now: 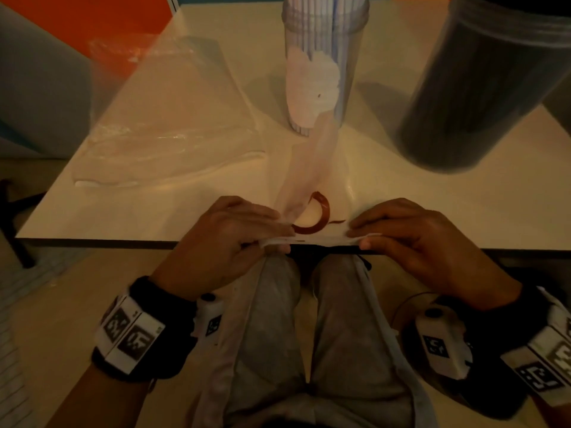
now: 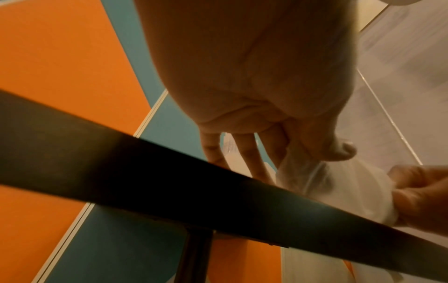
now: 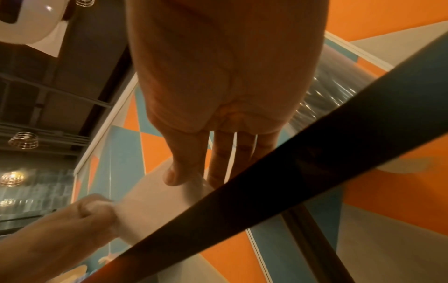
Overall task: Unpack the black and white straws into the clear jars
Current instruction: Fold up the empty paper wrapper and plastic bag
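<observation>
Two hands at the near table (image 1: 463,211) edge, seen from the head: the left hand (image 1: 228,242) and the right hand (image 1: 432,239) each pinch one end of a clear plastic wrapper (image 1: 309,168), pulled taut between them, its tail trailing up towards the jar of white straws (image 1: 321,66). That clear jar stands upright mid-table; the jar of black straws (image 1: 482,94) stands to its right. A red rubber band (image 1: 318,217) lies between the hands, and an emptied plastic bag (image 1: 173,131) lies flat on the left.

Left wrist view: thumb (image 2: 339,151) and fingers clamp bunched wrapper (image 2: 339,187) above the dark table edge; the other hand grips it at right.

Right wrist view: thumb (image 3: 179,168) pressed to fingers on the film.
</observation>
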The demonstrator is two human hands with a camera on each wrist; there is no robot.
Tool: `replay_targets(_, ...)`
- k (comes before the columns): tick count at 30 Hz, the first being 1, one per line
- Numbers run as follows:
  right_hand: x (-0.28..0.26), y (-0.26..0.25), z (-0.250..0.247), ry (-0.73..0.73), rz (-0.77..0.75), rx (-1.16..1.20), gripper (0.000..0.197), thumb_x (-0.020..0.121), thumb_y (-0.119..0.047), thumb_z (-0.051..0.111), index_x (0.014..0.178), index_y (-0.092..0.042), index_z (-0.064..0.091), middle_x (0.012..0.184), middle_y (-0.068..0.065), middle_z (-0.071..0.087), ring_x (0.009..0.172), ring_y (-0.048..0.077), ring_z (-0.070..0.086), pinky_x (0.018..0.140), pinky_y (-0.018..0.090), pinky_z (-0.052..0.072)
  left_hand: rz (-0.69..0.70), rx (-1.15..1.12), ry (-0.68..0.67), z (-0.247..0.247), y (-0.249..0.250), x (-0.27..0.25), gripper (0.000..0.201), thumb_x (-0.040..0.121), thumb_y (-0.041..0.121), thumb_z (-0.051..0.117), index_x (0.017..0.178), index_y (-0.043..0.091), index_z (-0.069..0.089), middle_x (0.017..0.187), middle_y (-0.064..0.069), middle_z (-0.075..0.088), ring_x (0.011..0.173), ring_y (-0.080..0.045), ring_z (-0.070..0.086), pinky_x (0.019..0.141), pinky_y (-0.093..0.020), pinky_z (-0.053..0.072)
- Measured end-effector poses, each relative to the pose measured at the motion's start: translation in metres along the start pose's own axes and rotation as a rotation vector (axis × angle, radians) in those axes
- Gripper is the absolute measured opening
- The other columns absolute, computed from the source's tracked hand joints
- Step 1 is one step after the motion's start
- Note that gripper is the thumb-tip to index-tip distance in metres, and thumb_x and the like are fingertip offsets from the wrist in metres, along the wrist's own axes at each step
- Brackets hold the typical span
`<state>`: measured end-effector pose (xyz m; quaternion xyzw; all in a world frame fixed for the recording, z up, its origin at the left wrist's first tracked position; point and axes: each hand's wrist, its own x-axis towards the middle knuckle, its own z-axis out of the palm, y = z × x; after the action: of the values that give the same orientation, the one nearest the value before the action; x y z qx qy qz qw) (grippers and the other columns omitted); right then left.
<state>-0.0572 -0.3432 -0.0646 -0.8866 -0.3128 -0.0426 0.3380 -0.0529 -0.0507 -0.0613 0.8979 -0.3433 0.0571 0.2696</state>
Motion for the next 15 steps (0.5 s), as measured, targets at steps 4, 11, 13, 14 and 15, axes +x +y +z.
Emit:
replay_targets(4, -0.001, -0.002, -0.003, 0.019, 0.000, 0.032, 0.032, 0.088, -0.039, 0.053, 0.105, -0.019, 0.073, 0.107, -0.006, 0.069, 0.105, 0.010, 0.060, 0.089, 0.033, 0.049, -0.024, 0.226, -0.024, -0.003, 0.007, -0.006, 0.047, 0.086, 0.066, 0.044, 0.119, 0.039, 0.064, 0.110, 0.016, 0.062, 0.107, -0.012, 0.046, 0.091, -0.036, 0.025)
replay_targets(11, -0.002, -0.004, -0.011, -0.117, -0.044, -0.011, 0.030, 0.088, -0.045, 0.053, 0.107, -0.028, 0.070, 0.123, -0.013, 0.060, 0.118, 0.005, 0.052, 0.096, 0.032, 0.048, -0.097, 0.477, -0.061, -0.026, 0.016, 0.008, 0.062, 0.071, 0.059, 0.043, 0.124, 0.031, 0.055, 0.142, -0.010, 0.041, 0.128, -0.030, 0.031, 0.097, -0.043, 0.021)
replay_targets(13, 0.000, -0.006, -0.011, -0.161, -0.042, -0.059, 0.030, 0.088, -0.051, 0.050, 0.105, -0.033, 0.067, 0.125, -0.017, 0.058, 0.121, 0.003, 0.048, 0.100, 0.031, 0.046, 0.043, 0.417, -0.203, -0.025, 0.015, 0.014, 0.057, 0.078, 0.046, 0.041, 0.133, 0.034, 0.046, 0.152, -0.001, 0.034, 0.139, -0.022, 0.026, 0.107, -0.045, 0.021)
replay_targets(14, 0.000, -0.006, -0.011, -0.163, -0.045, -0.077, 0.029, 0.089, -0.050, 0.049, 0.106, -0.033, 0.066, 0.124, -0.018, 0.059, 0.121, 0.002, 0.048, 0.101, 0.030, 0.045, 0.068, 0.335, -0.266, -0.024, 0.013, 0.015, 0.053, 0.082, 0.041, 0.039, 0.134, 0.035, 0.047, 0.149, 0.004, 0.040, 0.138, -0.015, 0.029, 0.110, -0.044, 0.025)
replay_targets(15, 0.000, -0.006, -0.011, -0.152, -0.042, -0.076, 0.029, 0.090, -0.048, 0.048, 0.106, -0.032, 0.066, 0.121, -0.018, 0.060, 0.119, 0.001, 0.049, 0.101, 0.026, 0.044, 0.051, 0.249, -0.293, -0.023, 0.011, 0.015, 0.049, 0.086, 0.042, 0.037, 0.133, 0.034, 0.050, 0.144, 0.009, 0.046, 0.135, -0.008, 0.035, 0.112, -0.043, 0.029)
